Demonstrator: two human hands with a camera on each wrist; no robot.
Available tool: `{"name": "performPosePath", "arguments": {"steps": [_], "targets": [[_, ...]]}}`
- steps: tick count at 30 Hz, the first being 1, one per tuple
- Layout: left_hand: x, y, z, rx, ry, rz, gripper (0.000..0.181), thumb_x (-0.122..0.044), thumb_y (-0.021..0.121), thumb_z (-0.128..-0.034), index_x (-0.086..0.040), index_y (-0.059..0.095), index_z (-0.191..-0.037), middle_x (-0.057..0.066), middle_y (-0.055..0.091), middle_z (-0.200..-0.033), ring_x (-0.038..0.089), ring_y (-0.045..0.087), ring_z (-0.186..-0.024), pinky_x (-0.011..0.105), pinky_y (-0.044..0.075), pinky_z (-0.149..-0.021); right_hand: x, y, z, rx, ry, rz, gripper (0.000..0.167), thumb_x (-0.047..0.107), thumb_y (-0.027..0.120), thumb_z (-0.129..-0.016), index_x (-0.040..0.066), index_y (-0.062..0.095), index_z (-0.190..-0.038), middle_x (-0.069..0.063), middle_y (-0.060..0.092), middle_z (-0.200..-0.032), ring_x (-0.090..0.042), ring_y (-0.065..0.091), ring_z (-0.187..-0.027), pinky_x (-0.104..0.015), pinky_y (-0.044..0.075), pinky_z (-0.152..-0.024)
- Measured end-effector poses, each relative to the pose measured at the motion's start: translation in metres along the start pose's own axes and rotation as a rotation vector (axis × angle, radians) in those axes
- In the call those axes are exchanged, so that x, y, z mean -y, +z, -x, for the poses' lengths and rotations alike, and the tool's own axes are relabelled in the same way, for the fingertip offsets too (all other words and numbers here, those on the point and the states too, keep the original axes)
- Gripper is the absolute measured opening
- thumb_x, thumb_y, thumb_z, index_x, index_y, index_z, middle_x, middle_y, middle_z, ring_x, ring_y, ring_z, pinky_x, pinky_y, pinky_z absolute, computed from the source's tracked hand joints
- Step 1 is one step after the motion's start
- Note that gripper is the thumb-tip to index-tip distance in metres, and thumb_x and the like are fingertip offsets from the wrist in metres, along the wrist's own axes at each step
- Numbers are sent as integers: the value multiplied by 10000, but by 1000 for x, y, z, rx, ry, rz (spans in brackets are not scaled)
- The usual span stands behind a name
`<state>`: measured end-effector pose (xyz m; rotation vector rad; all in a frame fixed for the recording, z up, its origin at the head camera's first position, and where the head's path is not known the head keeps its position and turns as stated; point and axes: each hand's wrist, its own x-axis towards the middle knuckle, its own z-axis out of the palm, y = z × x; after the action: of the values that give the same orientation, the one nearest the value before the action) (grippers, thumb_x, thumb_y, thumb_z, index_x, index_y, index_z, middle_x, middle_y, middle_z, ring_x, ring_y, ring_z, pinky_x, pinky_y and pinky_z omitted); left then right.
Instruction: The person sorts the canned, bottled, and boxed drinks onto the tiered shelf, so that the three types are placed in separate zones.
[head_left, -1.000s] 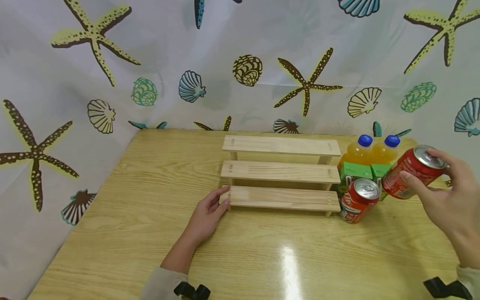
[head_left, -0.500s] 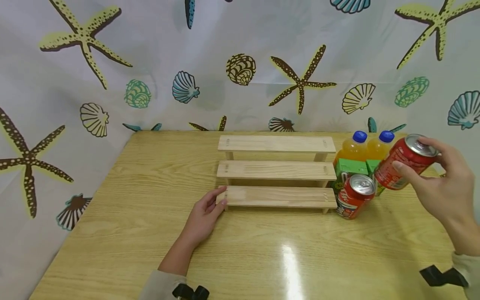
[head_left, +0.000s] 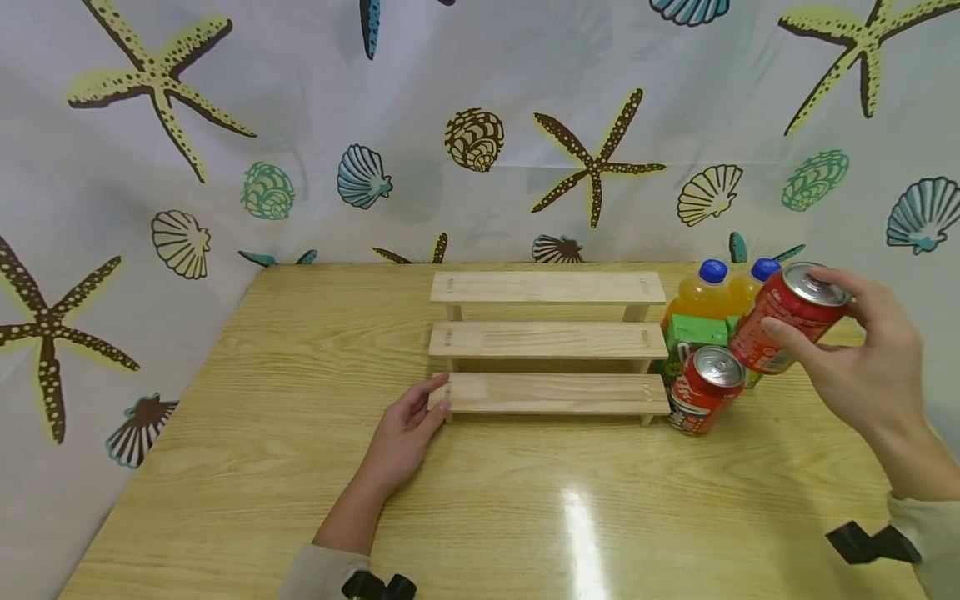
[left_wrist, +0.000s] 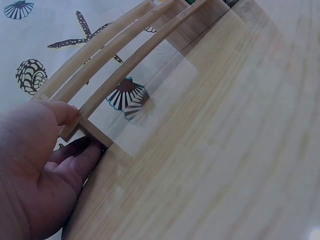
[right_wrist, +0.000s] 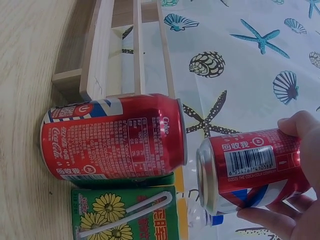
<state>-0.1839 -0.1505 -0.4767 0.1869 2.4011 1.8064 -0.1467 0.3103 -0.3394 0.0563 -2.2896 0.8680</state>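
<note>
My right hand (head_left: 870,358) holds a red Coca-Cola can (head_left: 798,312) tilted in the air, thumb on one side and fingers near its top rim. In the right wrist view that raised can (right_wrist: 255,167) hangs apart from a second Coca-Cola can (head_left: 708,392), which stands upright on the table by the rack's right end. My left hand (head_left: 405,433) grips the left end of the lowest board of a three-step wooden rack (head_left: 551,393). Seen from the left wrist, the thumb and fingers pinch the board's end (left_wrist: 82,125); part of the fingers is hidden beneath it.
Behind the standing can are green drink cartons (head_left: 693,331), one with a straw (right_wrist: 125,215) on its side. Two orange drink bottles (head_left: 701,292) with blue caps stand farther back. A shell-and-starfish cloth (head_left: 420,108) hangs behind the wooden table (head_left: 300,350).
My right hand has carried the raised can a little left and up, closer to the standing can and cartons. The left hand keeps its grip on the rack, while the head view has shifted slightly.
</note>
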Motion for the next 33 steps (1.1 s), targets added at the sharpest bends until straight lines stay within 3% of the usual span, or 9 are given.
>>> {"name": "performPosePath", "arguments": {"steps": [3,6,15,19,25,31,33], "targets": [[1,0,0,-1,0,3,438,-293,588,-1026,-195,522,-1447,65,383,-1590,207,340,-1480,348,362,-1161,2,2,-2,-8,-34,-8,699,12,833,-788,85,541,-1418,-204,564,-1317,179,408,-1059,-4,341,-841],[2,0,0,0,3,3,442,-298,587,-1026,-194,519,-1450,67,381,-1591,208,336,-1482,347,357,-1164,4,3,-5,-13,-48,-18,699,15,833,-788,97,544,-1418,-201,568,-1312,184,419,-1056,-15,347,-875],[-2,0,1,-11,4,-2,442,-286,578,-1032,-179,513,-1456,72,399,-1580,215,343,-1480,353,346,-1174,12,8,-10,-9,-8,-48,670,43,829,-803,139,565,-1411,-137,570,-1329,152,431,-1060,-56,346,-950],[-3,-1,2,-13,3,5,439,-276,576,-1033,-183,511,-1457,69,395,-1582,207,345,-1479,338,348,-1170,14,11,-10,0,-20,-52,681,26,832,-794,130,565,-1411,-143,572,-1332,152,428,-1054,-46,355,-889],[-1,0,2,5,6,13,435,-272,579,-1032,-174,516,-1451,73,385,-1589,219,329,-1486,347,353,-1164,17,13,-8,40,8,-42,663,70,811,-829,122,538,-1430,-146,547,-1329,149,425,-1041,37,388,-678],[-1,0,2,1,10,6,432,-279,577,-1033,-191,515,-1451,64,390,-1585,209,324,-1489,357,348,-1172,20,18,-10,25,-7,-88,643,54,824,-810,131,576,-1398,82,546,-1253,132,479,-1034,29,420,-654],[-1,-1,2,-1,11,4,432,-277,576,-1033,-189,515,-1452,62,394,-1583,205,323,-1490,357,347,-1173,21,19,-11,21,-21,-102,640,40,829,-799,128,589,-1385,102,545,-1244,131,491,-1029,28,426,-645]]}}
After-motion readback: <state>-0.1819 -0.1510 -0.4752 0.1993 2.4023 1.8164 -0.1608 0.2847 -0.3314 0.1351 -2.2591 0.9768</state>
